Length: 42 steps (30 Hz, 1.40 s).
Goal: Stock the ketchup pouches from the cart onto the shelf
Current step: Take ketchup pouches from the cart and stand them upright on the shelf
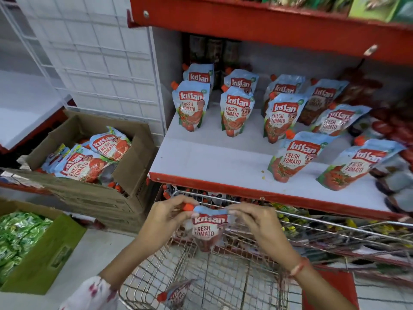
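both hands pinch glossy, perhaps crinkled ketchup pouch over wire cart

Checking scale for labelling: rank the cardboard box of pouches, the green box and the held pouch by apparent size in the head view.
1. cardboard box
2. green box, cut off by the frame, so unsure against the first
3. held pouch, smallest despite being nearest, pinched by left hand and right hand

My left hand covers the upper left corner of the held pouch, and my right hand covers its upper right corner. Its lower print is blurred. The loose pouch in the cart is too blurred to read. Dark bottles behind the shelved pouches carry illegible labels. Red packs at far right are smeared and partly cut off by the edge.
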Motion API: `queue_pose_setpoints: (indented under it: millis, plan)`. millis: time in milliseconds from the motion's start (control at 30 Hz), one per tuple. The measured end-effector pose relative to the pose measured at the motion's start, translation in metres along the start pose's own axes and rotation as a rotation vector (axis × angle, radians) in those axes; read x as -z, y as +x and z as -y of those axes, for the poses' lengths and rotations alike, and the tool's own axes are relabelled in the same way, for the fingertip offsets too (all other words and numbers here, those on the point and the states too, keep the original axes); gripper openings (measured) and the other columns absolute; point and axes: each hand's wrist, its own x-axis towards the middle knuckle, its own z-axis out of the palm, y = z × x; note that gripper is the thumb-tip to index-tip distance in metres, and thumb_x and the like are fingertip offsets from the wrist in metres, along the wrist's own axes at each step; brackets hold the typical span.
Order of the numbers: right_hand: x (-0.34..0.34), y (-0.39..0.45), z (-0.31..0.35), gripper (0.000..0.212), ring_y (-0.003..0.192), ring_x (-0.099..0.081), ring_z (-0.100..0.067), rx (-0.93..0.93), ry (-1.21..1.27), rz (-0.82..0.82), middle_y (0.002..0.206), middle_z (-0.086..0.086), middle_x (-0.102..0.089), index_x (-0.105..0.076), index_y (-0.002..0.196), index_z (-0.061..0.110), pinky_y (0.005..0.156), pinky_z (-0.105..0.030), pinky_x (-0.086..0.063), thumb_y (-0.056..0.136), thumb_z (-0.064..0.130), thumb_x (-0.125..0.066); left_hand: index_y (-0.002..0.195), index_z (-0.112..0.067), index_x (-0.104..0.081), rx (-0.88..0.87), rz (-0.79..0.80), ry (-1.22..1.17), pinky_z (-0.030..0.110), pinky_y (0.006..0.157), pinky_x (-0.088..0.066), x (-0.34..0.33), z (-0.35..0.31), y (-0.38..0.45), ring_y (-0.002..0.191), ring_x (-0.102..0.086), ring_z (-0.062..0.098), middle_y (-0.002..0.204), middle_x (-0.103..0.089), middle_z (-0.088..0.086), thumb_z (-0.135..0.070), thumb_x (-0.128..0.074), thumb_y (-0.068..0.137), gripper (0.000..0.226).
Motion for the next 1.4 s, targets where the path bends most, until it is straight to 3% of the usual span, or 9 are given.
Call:
queue_pose_setpoints:
  millis: [200, 300, 400, 500, 600, 767, 933, 1333, 1400]
  plan:
    - [0.041, 0.026, 0.028, 0.018, 0.091, -0.064, 0.008, 0.084, 0.102, -0.202, 0.086, 0.041, -0.066, -0.072, 0.093, 0.025, 0.08, -0.007, -0.05, 0.085, 0.014, -0.062, 0.094, -0.014, -0.069, -0.115, -0.04, -0.177, 0.019, 0.075, -0.057, 0.009, -0.058, 0.039, 0.091, -0.068, 0.011, 0.095, -0.072, 0.002, -0.01, -0.069, 0.078, 0.016]
    - [0.061, 0.044, 0.041, 0.023, 0.087, -0.062, 0.013, 0.126, 0.092, -0.279, 0.088, 0.034, -0.066, -0.073, 0.095, 0.016, 0.075, -0.008, -0.052, 0.083, 0.025, -0.056, 0.093, -0.011, -0.069, -0.189, -0.072, -0.152, 0.019, 0.078, -0.057, 0.013, -0.082, 0.063, 0.089, -0.067, 0.011, 0.089, -0.073, -0.001, -0.008, -0.07, 0.078, 0.016]
    - [0.074, 0.064, 0.046, 0.019, 0.076, -0.06, 0.017, 0.184, 0.008, -0.348, 0.087, 0.021, -0.067, -0.073, 0.097, 0.011, 0.067, -0.01, -0.052, 0.085, 0.018, -0.06, 0.096, -0.004, -0.068, -0.221, -0.108, -0.156, 0.021, 0.082, -0.058, 0.015, -0.096, 0.085, 0.09, -0.067, 0.017, 0.094, -0.071, 0.01, -0.006, -0.07, 0.077, 0.019]
    - [0.08, 0.083, 0.044, 0.014, 0.053, -0.053, 0.016, 0.232, -0.097, -0.409, 0.071, 0.019, -0.061, -0.074, 0.095, 0.007, 0.047, -0.004, -0.039, 0.085, 0.005, -0.064, 0.098, 0.001, -0.066, -0.229, -0.124, -0.188, 0.013, 0.075, -0.056, 0.015, -0.101, 0.109, 0.087, -0.066, 0.015, 0.091, -0.068, 0.013, 0.001, -0.069, 0.077, 0.022]
    - [0.083, 0.1, 0.033, 0.012, 0.045, -0.051, 0.007, 0.214, -0.143, -0.45, 0.059, 0.022, -0.057, -0.074, 0.094, 0.007, 0.04, -0.004, -0.031, 0.086, 0.007, -0.065, 0.1, 0.004, -0.065, -0.208, -0.12, -0.195, 0.012, 0.074, -0.056, 0.013, -0.101, 0.133, 0.083, -0.065, 0.012, 0.09, -0.066, 0.011, 0.003, -0.069, 0.077, 0.024]
    - [0.082, 0.124, 0.009, 0.012, 0.057, -0.058, 0.001, 0.14, -0.153, -0.467, 0.075, -0.002, -0.074, -0.074, 0.095, 0.011, 0.049, -0.01, -0.042, 0.087, 0.013, -0.064, 0.097, 0.008, -0.064, -0.187, -0.099, -0.157, 0.006, 0.065, -0.053, 0.004, -0.091, 0.164, 0.07, -0.065, -0.008, 0.083, -0.065, 0.002, 0.007, -0.067, 0.076, 0.021]
    - [0.08, 0.134, -0.006, 0.012, 0.069, -0.067, -0.019, 0.097, -0.188, -0.491, 0.085, -0.007, -0.077, -0.074, 0.094, 0.011, 0.062, -0.036, -0.057, 0.088, 0.015, -0.064, 0.094, 0.008, -0.063, -0.159, -0.121, -0.198, 0.007, 0.064, -0.053, -0.008, -0.076, 0.183, 0.07, -0.065, -0.008, 0.083, -0.065, 0.001, 0.009, -0.068, 0.075, 0.019]
    - [0.08, 0.142, -0.014, 0.012, 0.072, -0.066, -0.017, 0.039, -0.173, -0.449, 0.086, -0.009, -0.077, -0.074, 0.092, 0.008, 0.062, -0.02, -0.051, 0.088, 0.015, -0.064, 0.091, -0.007, -0.064, -0.115, -0.083, -0.248, 0.009, 0.069, -0.056, -0.012, -0.073, 0.193, 0.087, -0.063, 0.009, 0.09, -0.066, 0.003, 0.002, -0.068, 0.077, 0.017]
    - [0.08, 0.141, -0.012, 0.012, 0.075, -0.067, -0.017, 0.029, -0.15, -0.439, 0.087, -0.009, -0.077, -0.073, 0.093, 0.008, 0.067, -0.025, -0.055, 0.087, 0.016, -0.065, 0.097, -0.004, -0.064, -0.128, -0.091, -0.228, 0.008, 0.07, -0.055, -0.012, -0.071, 0.191, 0.09, -0.063, 0.01, 0.097, -0.066, 0.007, 0.002, -0.068, 0.078, 0.021]
